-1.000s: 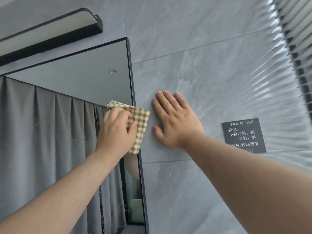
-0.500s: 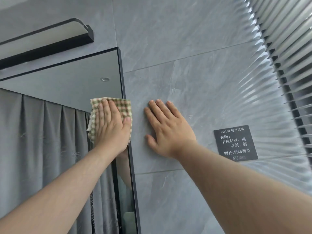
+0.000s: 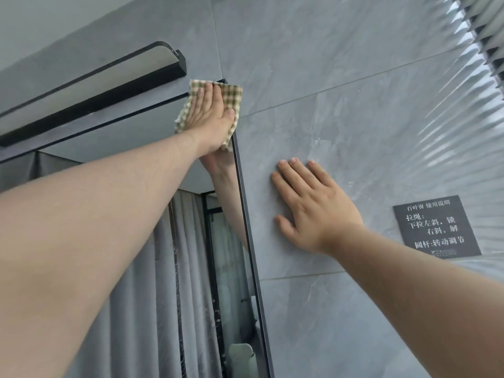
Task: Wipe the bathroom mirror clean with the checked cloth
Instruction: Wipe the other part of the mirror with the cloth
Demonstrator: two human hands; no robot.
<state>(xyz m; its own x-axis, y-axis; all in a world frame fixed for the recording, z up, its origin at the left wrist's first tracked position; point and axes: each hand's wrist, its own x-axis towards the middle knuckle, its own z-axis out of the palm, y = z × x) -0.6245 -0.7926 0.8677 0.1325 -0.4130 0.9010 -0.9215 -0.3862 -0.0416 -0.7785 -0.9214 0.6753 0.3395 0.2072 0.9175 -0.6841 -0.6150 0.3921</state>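
Large grey stone-look tiles (image 3: 341,64) are covering the wall, with thin grout lines (image 3: 354,82) running across them. At ten o'clock a long black wall lamp (image 3: 92,105) is sitting mounted on the wall, slanting across the view. At one o'clock slatted window blinds (image 3: 488,36) are letting daylight through, and it is falling in bright bands (image 3: 450,137) over the tiles toward three o'clock. At four o'clock a black sign (image 3: 436,227) with white Chinese lettering is lying flat against the wall.
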